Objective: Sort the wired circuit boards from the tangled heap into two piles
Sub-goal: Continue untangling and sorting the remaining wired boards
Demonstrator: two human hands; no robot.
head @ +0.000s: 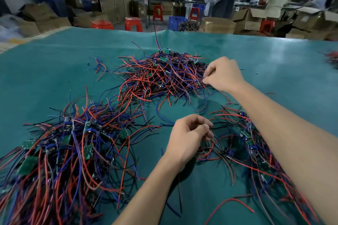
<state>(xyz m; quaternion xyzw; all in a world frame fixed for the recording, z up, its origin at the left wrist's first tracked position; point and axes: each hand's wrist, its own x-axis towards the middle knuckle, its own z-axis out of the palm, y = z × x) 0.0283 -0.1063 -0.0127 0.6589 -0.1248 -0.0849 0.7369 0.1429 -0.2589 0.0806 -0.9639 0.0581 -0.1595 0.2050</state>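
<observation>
Tangled heap (161,76) centre; two looser piles (60,153) (256,151) nearer.

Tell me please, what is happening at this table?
A person sorts wired circuit boards on a green table. The right hand pinches wires at the edge of the tangled heap. The left hand holds wires beside the right pile. A bigger left pile lies near.
</observation>
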